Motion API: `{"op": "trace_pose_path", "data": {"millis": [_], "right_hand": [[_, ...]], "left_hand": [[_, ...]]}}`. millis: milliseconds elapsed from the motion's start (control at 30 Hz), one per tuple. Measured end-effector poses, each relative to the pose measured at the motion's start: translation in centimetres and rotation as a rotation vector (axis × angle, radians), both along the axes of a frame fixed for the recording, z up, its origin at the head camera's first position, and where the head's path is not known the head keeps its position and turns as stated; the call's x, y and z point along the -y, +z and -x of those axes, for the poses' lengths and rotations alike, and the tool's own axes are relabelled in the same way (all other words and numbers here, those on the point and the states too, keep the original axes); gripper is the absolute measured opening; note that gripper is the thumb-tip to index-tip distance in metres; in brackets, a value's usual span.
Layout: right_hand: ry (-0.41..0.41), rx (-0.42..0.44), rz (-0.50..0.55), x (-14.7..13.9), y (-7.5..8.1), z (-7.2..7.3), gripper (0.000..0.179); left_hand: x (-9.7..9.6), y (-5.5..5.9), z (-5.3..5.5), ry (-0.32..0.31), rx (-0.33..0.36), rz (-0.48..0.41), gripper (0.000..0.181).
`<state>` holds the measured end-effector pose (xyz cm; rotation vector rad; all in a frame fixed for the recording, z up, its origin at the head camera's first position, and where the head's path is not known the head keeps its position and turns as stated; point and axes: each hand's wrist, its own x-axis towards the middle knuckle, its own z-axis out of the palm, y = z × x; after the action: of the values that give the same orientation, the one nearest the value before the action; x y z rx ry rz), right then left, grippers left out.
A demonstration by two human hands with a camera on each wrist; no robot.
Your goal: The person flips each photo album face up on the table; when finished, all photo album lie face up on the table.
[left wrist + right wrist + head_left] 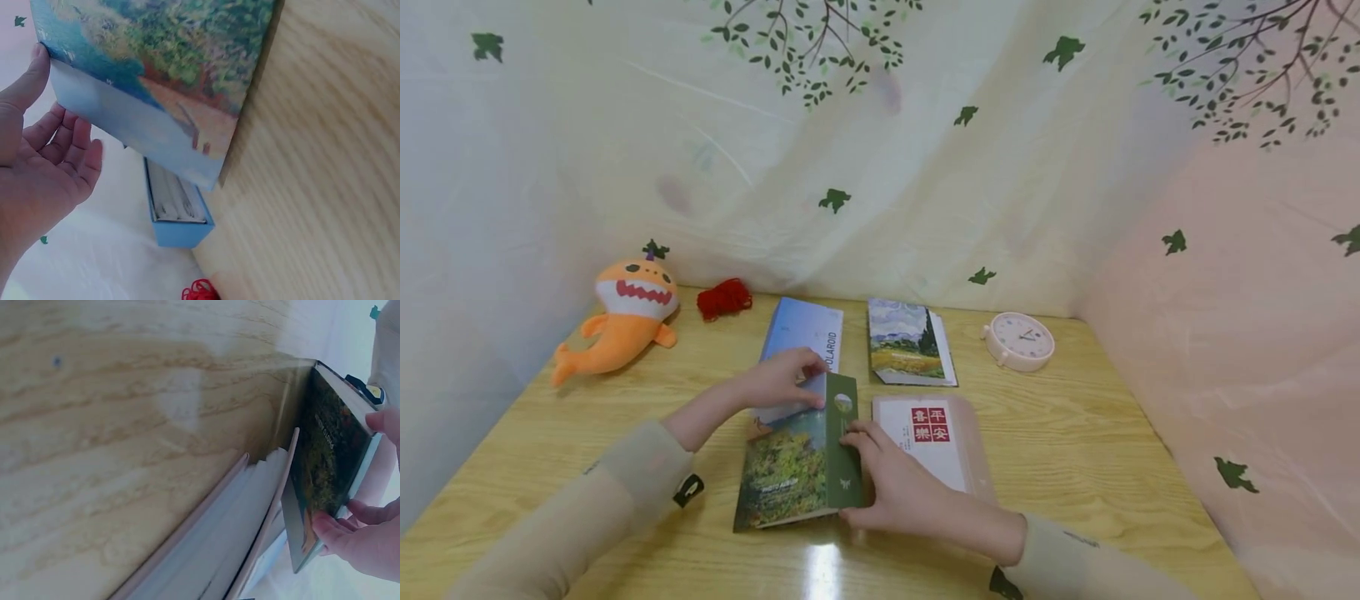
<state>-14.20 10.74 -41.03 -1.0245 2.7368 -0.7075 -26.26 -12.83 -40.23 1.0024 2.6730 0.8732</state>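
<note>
A photo album (790, 467) with a painted garden cover and a green spine is tilted on the table, its spine side raised. My left hand (782, 379) pinches it at the far end of the spine; in the left wrist view the thumb lies on the cover edge, with the fingers behind. Along the spine's near half, my right hand (895, 479) grips the album, thumb low and fingertips higher up. Just beyond the album lies a blue Polaroid box (805, 325), partly covered by the left hand and the album. A pink-edged album (973, 450) with red characters lies beside the right hand.
A landscape-covered book (908, 342) lies farther back, with a pale pink alarm clock (1021, 340) to its right. At the back left are an orange plush shark (625, 321) and a bundle of red yarn (724, 299). A patterned cloth (880, 167) hangs behind the table.
</note>
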Motion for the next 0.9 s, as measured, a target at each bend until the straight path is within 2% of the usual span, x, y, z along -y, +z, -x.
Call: {"op": "trace_pose_path", "data": {"millis": [133, 400, 600, 900], "right_hand": [[0.001, -0.031, 0.03, -0.2, 0.7, -0.1, 0.077], [0.035, -0.121, 0.086, -0.6, 1.7, 0.1, 0.072], [0.083, -0.171, 0.124, -0.7, 2.3, -0.1, 0.07], [0.11, -0.193, 0.173, -0.4, 3.6, -0.6, 0.072]], "left_hand": [[0.4, 0.7, 0.0, 0.017, -0.003, -0.045, 0.049], [0.8, 2.2, -0.6, 0.095, 0.046, -0.088, 0.05], [0.9, 3.1, -1.2, 0.08, 0.061, -0.114, 0.046], [1.1, 4.5, -2.0, 0.063, 0.139, -0.163, 0.046]]}}
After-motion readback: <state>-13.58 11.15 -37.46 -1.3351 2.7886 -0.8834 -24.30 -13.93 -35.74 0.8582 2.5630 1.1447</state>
